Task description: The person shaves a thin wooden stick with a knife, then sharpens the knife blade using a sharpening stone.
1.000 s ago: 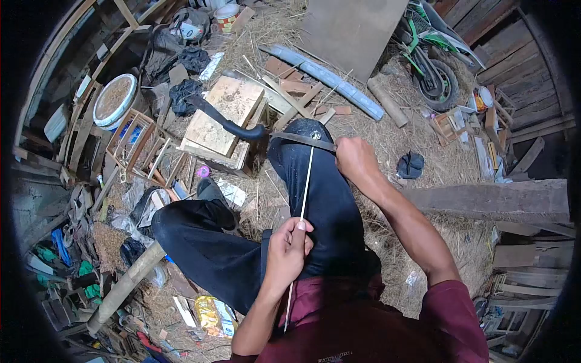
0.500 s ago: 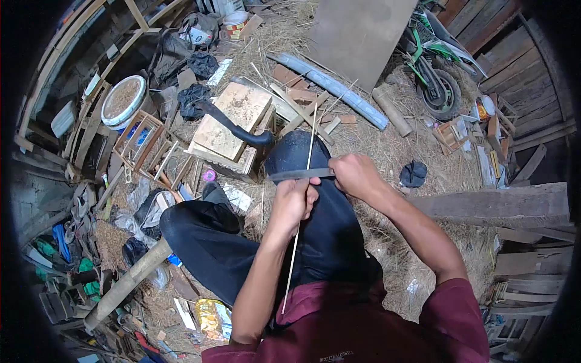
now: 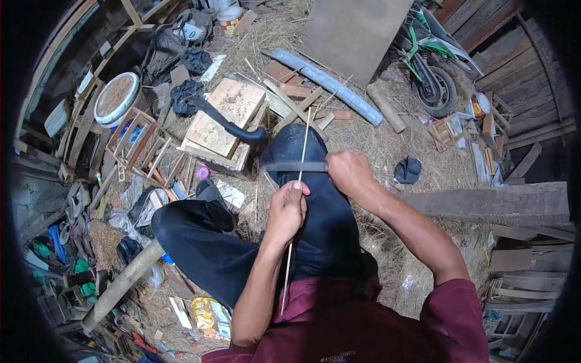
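My left hand (image 3: 287, 212) is closed around a thin, pale wooden stick (image 3: 288, 266) that runs from my shirt up past my knee. In my right hand (image 3: 350, 174) is the handle end of a knife; my fingers hide the handle. The knife's grey blade (image 3: 296, 166) points left and crosses the stick just above my left hand, over the dark trouser knee. It looks slightly blurred. A large curved blade with a black handle (image 3: 245, 132) lies on a wooden block (image 3: 227, 115) beyond the knee.
A white bucket (image 3: 117, 100) and a small wooden frame (image 3: 134, 138) stand at left. A green motorbike (image 3: 426, 66) leans at back right near a large board (image 3: 351, 36). A thick beam (image 3: 490, 204) lies at right. Straw and wood scraps cover the floor.
My left hand has moved slightly down and left along the stick, away from the blade. The blade has shifted a little towards my knee's far end. The whole view has shifted slightly.
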Demonstrator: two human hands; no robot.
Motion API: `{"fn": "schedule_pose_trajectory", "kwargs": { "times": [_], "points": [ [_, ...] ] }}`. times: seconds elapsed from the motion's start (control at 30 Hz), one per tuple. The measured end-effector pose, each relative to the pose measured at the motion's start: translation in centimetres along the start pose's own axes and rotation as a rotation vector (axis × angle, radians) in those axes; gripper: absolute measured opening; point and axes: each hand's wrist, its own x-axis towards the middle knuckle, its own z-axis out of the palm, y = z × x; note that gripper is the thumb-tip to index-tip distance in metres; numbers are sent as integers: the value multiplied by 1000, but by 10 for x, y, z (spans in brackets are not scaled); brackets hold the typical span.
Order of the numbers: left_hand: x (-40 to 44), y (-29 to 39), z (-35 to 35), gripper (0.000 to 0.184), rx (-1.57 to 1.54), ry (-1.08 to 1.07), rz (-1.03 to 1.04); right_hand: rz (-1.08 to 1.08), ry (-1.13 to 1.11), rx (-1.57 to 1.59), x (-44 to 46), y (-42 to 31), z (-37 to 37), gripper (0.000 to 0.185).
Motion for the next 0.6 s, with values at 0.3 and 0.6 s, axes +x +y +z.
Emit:
{"fn": "schedule_pose_trajectory", "kwargs": {
  "times": [0.3, 0.6],
  "points": [
    [-60, -8, -26, 28, -201, -156, -262, 133, -17, 5, -5, 14, 0, 9],
    [-85, -5, -20, 26, -215, -143, -303, 183, 2, -19, -12, 25, -1, 9]
  ]
}}
